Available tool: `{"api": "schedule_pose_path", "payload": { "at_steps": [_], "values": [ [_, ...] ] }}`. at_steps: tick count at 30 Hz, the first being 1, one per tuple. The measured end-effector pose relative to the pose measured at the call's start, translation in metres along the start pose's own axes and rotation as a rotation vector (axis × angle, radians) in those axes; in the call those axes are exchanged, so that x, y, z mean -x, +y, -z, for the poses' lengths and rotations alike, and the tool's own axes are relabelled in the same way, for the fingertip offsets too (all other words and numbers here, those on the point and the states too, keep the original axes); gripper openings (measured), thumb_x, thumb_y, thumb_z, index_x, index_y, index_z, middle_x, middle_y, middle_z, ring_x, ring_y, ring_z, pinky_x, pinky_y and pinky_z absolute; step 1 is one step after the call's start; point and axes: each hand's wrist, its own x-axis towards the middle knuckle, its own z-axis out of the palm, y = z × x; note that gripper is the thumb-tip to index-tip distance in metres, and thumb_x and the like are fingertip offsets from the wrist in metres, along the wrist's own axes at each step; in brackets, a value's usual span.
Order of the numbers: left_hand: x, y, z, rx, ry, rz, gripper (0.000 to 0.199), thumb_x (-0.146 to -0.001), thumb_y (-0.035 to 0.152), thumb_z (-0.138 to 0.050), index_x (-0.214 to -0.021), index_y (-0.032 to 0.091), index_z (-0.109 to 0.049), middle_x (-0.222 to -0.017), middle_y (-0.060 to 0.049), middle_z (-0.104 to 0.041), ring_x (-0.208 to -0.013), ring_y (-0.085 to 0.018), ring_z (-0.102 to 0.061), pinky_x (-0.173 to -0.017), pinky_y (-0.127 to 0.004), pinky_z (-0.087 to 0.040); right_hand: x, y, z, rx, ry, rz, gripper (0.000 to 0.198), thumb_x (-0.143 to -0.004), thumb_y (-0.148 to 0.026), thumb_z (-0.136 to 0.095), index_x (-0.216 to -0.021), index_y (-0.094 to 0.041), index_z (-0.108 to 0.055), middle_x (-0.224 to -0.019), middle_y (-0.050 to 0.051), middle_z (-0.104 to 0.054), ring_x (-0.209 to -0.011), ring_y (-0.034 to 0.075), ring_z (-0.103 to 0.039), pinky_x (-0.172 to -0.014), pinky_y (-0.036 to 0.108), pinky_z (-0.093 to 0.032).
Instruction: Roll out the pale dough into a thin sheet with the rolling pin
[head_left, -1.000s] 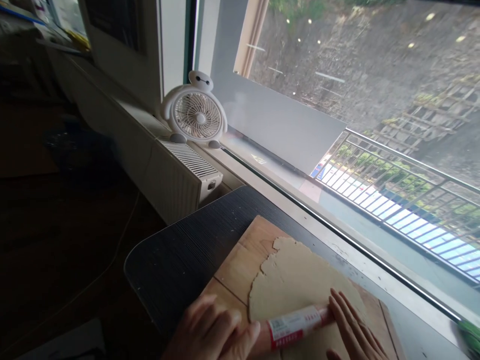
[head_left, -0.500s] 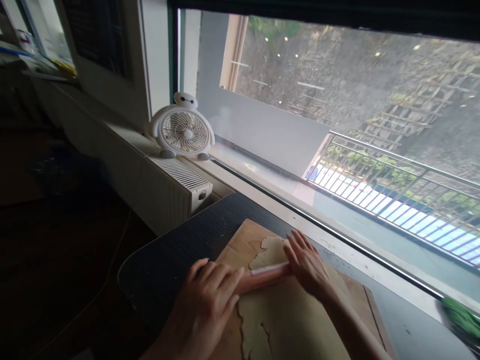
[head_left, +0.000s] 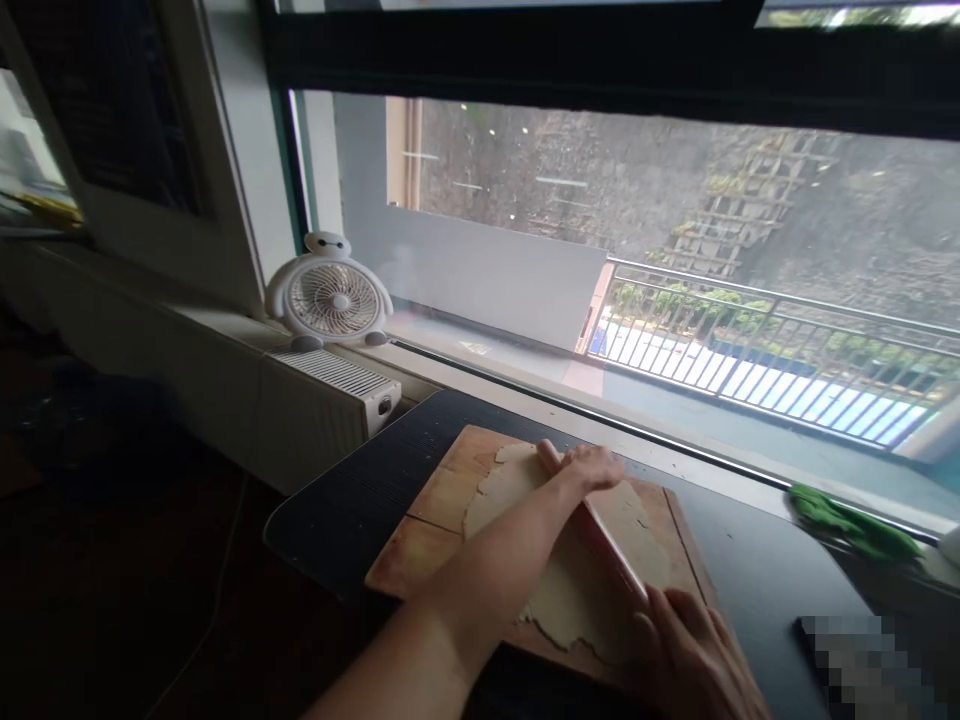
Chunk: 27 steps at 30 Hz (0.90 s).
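A pinkish rolling pin [head_left: 609, 548] lies slantwise across a wide, thin sheet of pale dough [head_left: 574, 590] with ragged, cracked edges. My left hand [head_left: 594, 466] is on the pin towards its far end, the forearm reaching over the dough and covering part of it. At the near end, my right hand [head_left: 694, 640] has its fingers curled over the pin. Beneath the dough is a wooden board [head_left: 431, 500], which shows at its corners and along the right side.
The board rests on a dark table [head_left: 345, 500] with rounded corners, beside a large window. A white fan [head_left: 334, 300] stands on a radiator [head_left: 322, 395] at the left. Green cloth [head_left: 851, 525] lies by the sill at the right, and a blurred dark object [head_left: 862, 660] is nearer me.
The rolling pin has turned from crosswise to slanting away from me. My left hand has moved to its far end, my right hand to its near end. The view has shifted right.
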Motion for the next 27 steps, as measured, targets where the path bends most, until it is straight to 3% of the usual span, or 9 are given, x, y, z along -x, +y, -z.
{"api": "schedule_pose_path", "payload": {
  "at_steps": [2, 4, 8, 11, 14, 18, 21, 24, 27],
  "values": [
    [0.004, 0.004, -0.003, -0.034, 0.034, 0.032, 0.060, -0.089, 0.028, -0.009, -0.107, -0.001, -0.058, -0.113, -0.015, -0.060, -0.112, -0.025, -0.050, -0.089, -0.042, -0.035, -0.001, -0.018, -0.004, 0.039, 0.032, -0.084, 0.022, -0.091, -0.030, -0.037, -0.099, -0.023, -0.056, -0.082, 0.007, -0.056, -0.074, 0.022, -0.057, -0.063, 0.035, -0.049],
    [0.025, -0.007, -0.005, -0.073, 0.080, 0.030, 0.055, -0.091, 0.029, -0.015, -0.122, 0.000, -0.051, -0.127, -0.020, -0.051, -0.127, -0.028, -0.035, -0.099, -0.044, -0.025, -0.002, -0.038, -0.006, 0.046, -0.003, -0.124, 0.019, -0.089, -0.022, -0.041, -0.102, -0.021, -0.054, -0.083, 0.006, -0.055, -0.076, 0.022, -0.055, -0.064, 0.036, -0.048],
    [0.086, -0.062, -0.002, -0.125, 0.100, 0.039, 0.054, -0.094, 0.035, -0.020, -0.134, 0.005, -0.041, -0.142, -0.018, -0.035, -0.135, -0.030, -0.022, -0.108, -0.047, -0.017, -0.005, -0.078, 0.000, -0.005, -0.033, -0.097, 0.033, -0.081, -0.012, -0.049, -0.113, -0.020, -0.048, -0.087, 0.006, -0.054, -0.078, 0.022, -0.053, -0.067, 0.037, -0.047],
    [0.106, -0.091, 0.002, -0.159, 0.064, 0.070, 0.059, -0.094, 0.040, -0.021, -0.141, 0.005, -0.027, -0.148, -0.018, -0.021, -0.138, -0.027, -0.014, -0.110, -0.048, -0.011, -0.005, -0.093, 0.005, -0.029, -0.022, -0.110, 0.035, -0.077, -0.009, -0.051, -0.109, -0.020, -0.050, -0.086, 0.006, -0.054, -0.077, 0.022, -0.053, -0.068, 0.036, -0.047],
    [0.081, -0.080, -0.002, -0.160, -0.028, 0.043, 0.064, -0.093, 0.046, -0.020, -0.142, 0.006, -0.024, -0.149, -0.016, -0.018, -0.139, -0.026, -0.011, -0.111, -0.050, -0.006, 0.001, -0.085, 0.005, -0.011, -0.016, -0.166, 0.031, -0.076, -0.008, -0.051, -0.105, -0.020, -0.051, -0.084, 0.005, -0.053, -0.076, 0.022, -0.053, -0.068, 0.037, -0.046],
    [0.016, -0.023, -0.023, -0.142, -0.073, -0.047, 0.061, -0.091, 0.048, -0.027, -0.135, 0.009, -0.041, -0.142, -0.017, -0.035, -0.135, -0.031, -0.024, -0.109, -0.054, -0.013, 0.015, -0.053, -0.003, 0.047, 0.028, -0.202, 0.029, -0.080, -0.013, -0.049, -0.108, -0.021, -0.049, -0.087, 0.005, -0.054, -0.075, 0.022, -0.053, -0.066, 0.036, -0.045],
    [-0.008, 0.008, -0.034, -0.141, -0.025, -0.113, 0.055, -0.092, 0.043, -0.025, -0.131, 0.010, -0.047, -0.138, -0.016, -0.043, -0.131, -0.031, -0.031, -0.108, -0.049, -0.019, 0.020, -0.037, -0.008, 0.097, 0.086, -0.207, 0.030, -0.081, -0.016, -0.048, -0.110, -0.020, -0.048, -0.086, 0.007, -0.055, -0.075, 0.023, -0.054, -0.063, 0.036, -0.045],
    [0.002, 0.001, -0.033, -0.149, 0.011, -0.156, 0.056, -0.094, 0.036, -0.017, -0.133, 0.005, -0.042, -0.139, -0.017, -0.040, -0.132, -0.030, -0.028, -0.108, -0.047, -0.015, 0.018, -0.043, -0.007, 0.093, 0.092, -0.213, 0.032, -0.079, -0.011, -0.046, -0.110, -0.019, -0.049, -0.083, 0.007, -0.055, -0.074, 0.023, -0.053, -0.063, 0.037, -0.045],
    [0.036, -0.038, -0.021, -0.164, -0.028, -0.124, 0.057, -0.094, 0.038, -0.019, -0.135, 0.004, -0.038, -0.141, -0.018, -0.037, -0.133, -0.031, -0.025, -0.107, -0.053, -0.010, 0.013, -0.063, 0.001, 0.015, 0.023, -0.191, 0.039, -0.079, -0.007, -0.044, -0.114, -0.021, -0.049, -0.085, 0.006, -0.055, -0.076, 0.023, -0.052, -0.068, 0.038, -0.045]
  ]
}}
